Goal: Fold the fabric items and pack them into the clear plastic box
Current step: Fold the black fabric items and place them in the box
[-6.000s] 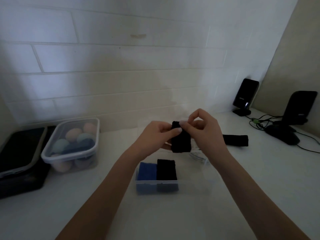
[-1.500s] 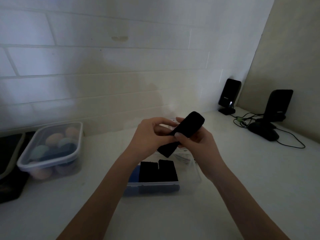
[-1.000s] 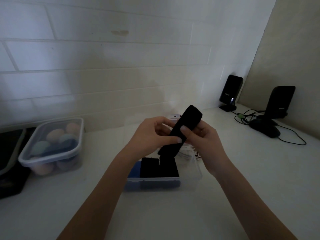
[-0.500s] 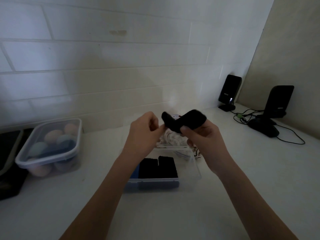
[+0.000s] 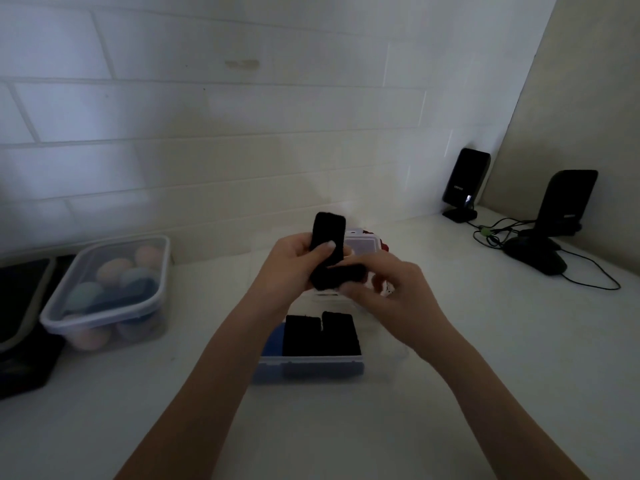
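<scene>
Now both hands, left hand (image 5: 291, 263) and right hand (image 5: 391, 289), pinch one bent black fabric strip (image 5: 329, 251); below them, two black folded pieces (image 5: 320, 336) and one blue piece (image 5: 273, 341) sit in the clear plastic box (image 5: 311, 367).

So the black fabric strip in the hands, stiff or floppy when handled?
Probably floppy: the black fabric strip bends sharply between the left hand and right hand. Likely light, pinched by the fingers alone. Its fuzzy surface suggests it won't slip.
</scene>
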{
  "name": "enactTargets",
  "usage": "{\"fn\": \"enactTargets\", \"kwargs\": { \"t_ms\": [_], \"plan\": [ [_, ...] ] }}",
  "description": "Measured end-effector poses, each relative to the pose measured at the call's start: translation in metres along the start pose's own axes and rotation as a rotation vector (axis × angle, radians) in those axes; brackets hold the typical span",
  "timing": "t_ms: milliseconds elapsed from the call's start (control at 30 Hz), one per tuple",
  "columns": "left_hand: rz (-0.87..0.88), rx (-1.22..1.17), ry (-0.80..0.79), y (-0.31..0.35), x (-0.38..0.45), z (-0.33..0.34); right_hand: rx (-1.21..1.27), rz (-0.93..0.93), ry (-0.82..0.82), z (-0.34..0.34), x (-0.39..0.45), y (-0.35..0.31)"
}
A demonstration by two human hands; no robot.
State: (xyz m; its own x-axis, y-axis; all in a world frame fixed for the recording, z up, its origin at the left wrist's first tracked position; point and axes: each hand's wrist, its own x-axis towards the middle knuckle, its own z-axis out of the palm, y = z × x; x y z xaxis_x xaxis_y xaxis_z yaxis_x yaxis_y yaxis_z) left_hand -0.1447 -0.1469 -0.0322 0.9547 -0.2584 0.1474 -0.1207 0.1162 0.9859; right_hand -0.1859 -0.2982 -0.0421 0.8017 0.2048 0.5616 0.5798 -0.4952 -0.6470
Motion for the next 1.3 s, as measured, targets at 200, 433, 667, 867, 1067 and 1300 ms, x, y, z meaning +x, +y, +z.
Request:
{"fn": "enactTargets", "kwargs": {
  "t_ms": [200,433,667,867,1067,1300],
  "plan": [
    [0.040,0.053,-0.167,0.002,-0.010,0.017,0.361,0.248,0.161,-0.010,0.005,0.002],
    [0.030,0.045,-0.222,-0.001,-0.011,0.020,0.407,0.215,0.265,-0.008,0.004,0.000],
    [-0.010,0.074,-0.287,0.001,-0.014,0.019,0.240,0.232,0.282,-0.010,0.006,0.000],
    [-0.070,0.103,-0.330,0.002,-0.015,0.019,0.513,0.267,0.216,-0.013,0.005,-0.001],
    [-0.016,0.222,-0.226,-0.002,-0.012,0.021,0.332,0.255,0.264,-0.018,0.005,0.008],
    [-0.018,0.511,-0.269,-0.006,-0.017,0.016,0.142,0.275,0.174,-0.026,0.007,0.013]
  ]
}}
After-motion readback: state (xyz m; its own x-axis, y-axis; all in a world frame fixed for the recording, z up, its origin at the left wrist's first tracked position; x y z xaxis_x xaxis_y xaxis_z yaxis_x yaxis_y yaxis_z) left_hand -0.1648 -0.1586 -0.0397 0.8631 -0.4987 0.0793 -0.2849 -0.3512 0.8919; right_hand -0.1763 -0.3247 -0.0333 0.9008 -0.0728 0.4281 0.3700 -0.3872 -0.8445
